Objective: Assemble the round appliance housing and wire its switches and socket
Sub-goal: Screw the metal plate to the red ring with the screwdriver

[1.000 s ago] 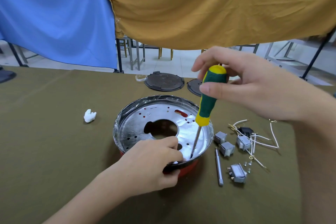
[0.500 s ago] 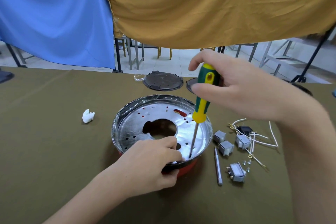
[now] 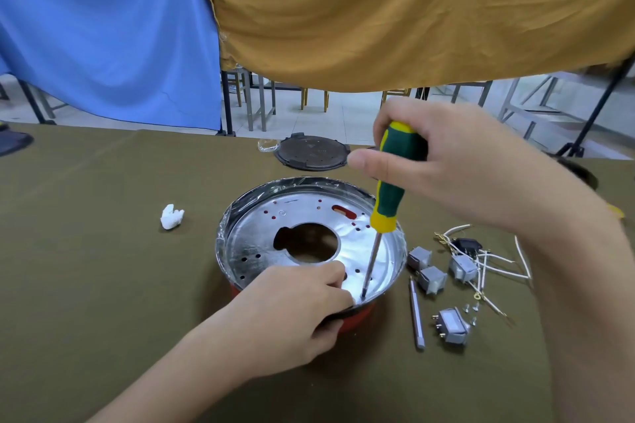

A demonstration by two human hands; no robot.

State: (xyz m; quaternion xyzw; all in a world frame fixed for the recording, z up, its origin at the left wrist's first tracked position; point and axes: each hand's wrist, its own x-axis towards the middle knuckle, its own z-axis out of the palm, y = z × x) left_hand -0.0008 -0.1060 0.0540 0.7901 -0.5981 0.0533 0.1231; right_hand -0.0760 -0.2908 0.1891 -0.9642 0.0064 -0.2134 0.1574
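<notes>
A round housing (image 3: 261,233) with a shiny metal inner plate, a large centre hole and a red outer shell sits in the middle of the olive cloth. My left hand (image 3: 292,312) grips its near rim, fingers curled over the edge. My right hand (image 3: 453,168) holds a green and yellow screwdriver (image 3: 391,192) nearly upright, its tip down on the plate near the front rim beside my left fingers. Grey rocker switches (image 3: 431,278) lie right of the housing, with a black socket (image 3: 465,245) among white wires (image 3: 498,261).
A loose metal bit (image 3: 416,316) and small screws (image 3: 470,311) lie at the right front. A dark round cover (image 3: 311,151) rests at the table's far edge. A white crumpled scrap (image 3: 171,216) lies to the left. Blue and mustard cloths hang behind.
The screwdriver handle has turned in my right fingers, which shifted slightly on it; the tip stays at the same spot on the plate. My left hand keeps its grip on the rim.
</notes>
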